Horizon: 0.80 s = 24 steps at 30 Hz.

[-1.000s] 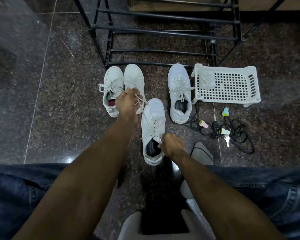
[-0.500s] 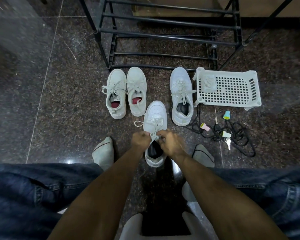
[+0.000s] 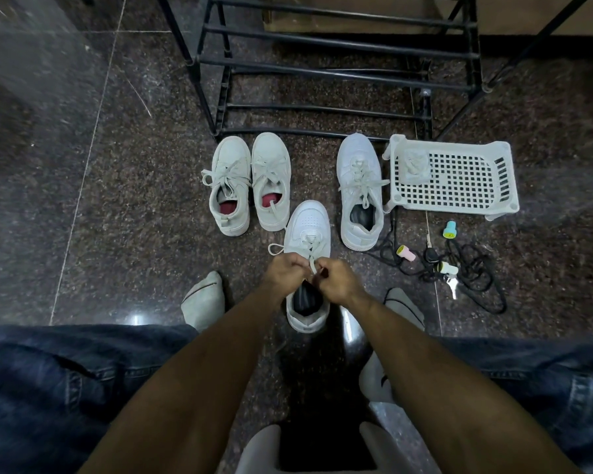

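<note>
On the dark floor, both hands [image 3: 314,275] pinch the white sneaker's [image 3: 308,230] pale laces [image 3: 311,258].

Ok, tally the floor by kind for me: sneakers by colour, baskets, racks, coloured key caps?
Grey sneakers: 2
White sneakers: 2, the near one's laces pinched by the left hand and right hand
White plastic basket: 1
Black shoe rack: 1
Coloured key caps: 3, teal, pink, white
Total: 9
</note>
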Tool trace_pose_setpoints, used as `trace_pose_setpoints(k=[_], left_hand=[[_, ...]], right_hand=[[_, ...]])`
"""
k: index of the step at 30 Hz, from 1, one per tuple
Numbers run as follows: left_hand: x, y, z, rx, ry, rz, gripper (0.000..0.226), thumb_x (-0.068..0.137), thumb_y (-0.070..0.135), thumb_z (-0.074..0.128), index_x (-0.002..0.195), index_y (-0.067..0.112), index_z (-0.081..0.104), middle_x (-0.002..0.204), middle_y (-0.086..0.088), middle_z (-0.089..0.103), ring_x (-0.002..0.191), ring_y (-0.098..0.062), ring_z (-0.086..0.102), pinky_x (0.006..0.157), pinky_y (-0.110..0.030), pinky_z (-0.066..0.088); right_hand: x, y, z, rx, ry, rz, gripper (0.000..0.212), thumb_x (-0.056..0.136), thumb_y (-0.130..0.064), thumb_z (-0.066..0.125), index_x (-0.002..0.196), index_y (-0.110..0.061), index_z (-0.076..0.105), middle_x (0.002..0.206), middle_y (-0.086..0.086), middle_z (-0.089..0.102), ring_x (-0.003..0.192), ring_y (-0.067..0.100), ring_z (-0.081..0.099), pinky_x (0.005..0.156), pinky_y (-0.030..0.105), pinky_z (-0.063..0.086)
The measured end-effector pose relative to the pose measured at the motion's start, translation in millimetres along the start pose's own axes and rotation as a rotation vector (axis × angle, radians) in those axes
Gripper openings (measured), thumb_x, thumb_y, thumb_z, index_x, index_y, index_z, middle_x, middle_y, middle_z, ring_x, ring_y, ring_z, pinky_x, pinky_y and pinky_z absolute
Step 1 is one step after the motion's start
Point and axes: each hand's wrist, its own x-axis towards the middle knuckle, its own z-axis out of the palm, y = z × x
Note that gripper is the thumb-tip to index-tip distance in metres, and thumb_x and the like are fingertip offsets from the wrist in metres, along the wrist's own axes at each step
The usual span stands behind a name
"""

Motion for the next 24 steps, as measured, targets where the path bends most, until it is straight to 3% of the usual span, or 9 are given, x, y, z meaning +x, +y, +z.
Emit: trace_pose_setpoints(k=[3, 8, 11, 14, 16, 19, 24], left_hand=[[3, 2, -3, -0.175, -0.03, -0.089, 0.024, 0.078, -0.01, 0.061, 0.068, 0.012, 0.061, 0.071, 0.0, 0.06, 0.077, -0.014, 0.055, 0.072, -0.022, 0.044], [3, 9, -3, -0.15, -0.131, -0.036, 0.055, 0.072, -0.023, 0.044, 0.037, 0.018, 0.055, 0.04, 0.011, 0.051, 0.046, -0.002, 0.047, 0.057, -0.02, 0.035], [-2, 24, -6, -0.268, -0.151, 0.091, 0.039, 0.073, -0.022, 0.036, 0.053, 0.008, 0.051, 0.04, 0.003, 0.054, 0.041, -0.004, 0.051, 0.05, -0.016, 0.042], [-7, 42, -9, -0.342, -0.146, 0.049, 0.031, 0.079, -0.018, 0.036, 0.062, 0.004, 0.05, 0.047, -0.01, 0.06, 0.044, -0.017, 0.06, 0.046, -0.018, 0.049], [-3, 41, -7, -0.274, -0.065, -0.021, 0.029, 0.081, -0.015, 0.043, 0.062, 0.003, 0.053, 0.056, -0.012, 0.063, 0.052, -0.021, 0.064, 0.051, -0.02, 0.053], [2, 23, -7, -0.04, 0.058, 0.027, 0.025, 0.078, -0.007, 0.053, 0.067, 0.013, 0.063, 0.075, -0.006, 0.066, 0.079, -0.025, 0.065, 0.079, -0.034, 0.055], [-12, -3, -3, 0.234, -0.06, 0.093, 0.027, 0.077, 0.004, 0.067, 0.075, 0.03, 0.061, 0.088, 0.002, 0.066, 0.084, -0.015, 0.062, 0.077, -0.027, 0.049]], right_hand=[[1, -5, -3, 0.191, -0.058, 0.077, 0.036, 0.086, 0.005, 0.053, 0.062, -0.022, 0.049, 0.056, -0.001, 0.052, 0.05, 0.016, 0.047, 0.049, 0.026, 0.04], [0, -12, -6, 0.275, -0.161, 0.183, 0.022, 0.091, 0.007, 0.036, 0.089, -0.005, 0.056, 0.059, 0.015, 0.054, 0.04, 0.022, 0.043, 0.036, 0.026, 0.041], [-4, -10, -4, 0.302, -0.176, 0.186, 0.017, 0.094, 0.001, 0.041, 0.093, -0.006, 0.056, 0.058, 0.015, 0.057, 0.035, 0.021, 0.042, 0.037, 0.027, 0.04], [-8, -6, -5, 0.302, -0.149, 0.155, 0.015, 0.091, -0.005, 0.056, 0.08, -0.015, 0.058, 0.059, 0.012, 0.058, 0.031, 0.015, 0.046, 0.039, 0.027, 0.041], [-8, -7, -4, 0.333, -0.123, 0.162, 0.015, 0.093, -0.008, 0.057, 0.079, -0.014, 0.058, 0.059, 0.013, 0.057, 0.032, 0.017, 0.046, 0.038, 0.026, 0.042], [-8, -11, -3, 0.439, -0.117, 0.227, 0.014, 0.096, -0.011, 0.053, 0.083, -0.013, 0.058, 0.06, 0.013, 0.056, 0.034, 0.018, 0.045, 0.037, 0.028, 0.048], [-11, -14, -8, 0.538, -0.195, 0.299, 0.014, 0.098, -0.008, 0.045, 0.092, -0.008, 0.058, 0.06, 0.009, 0.055, 0.038, 0.012, 0.042, 0.046, 0.035, 0.056]])
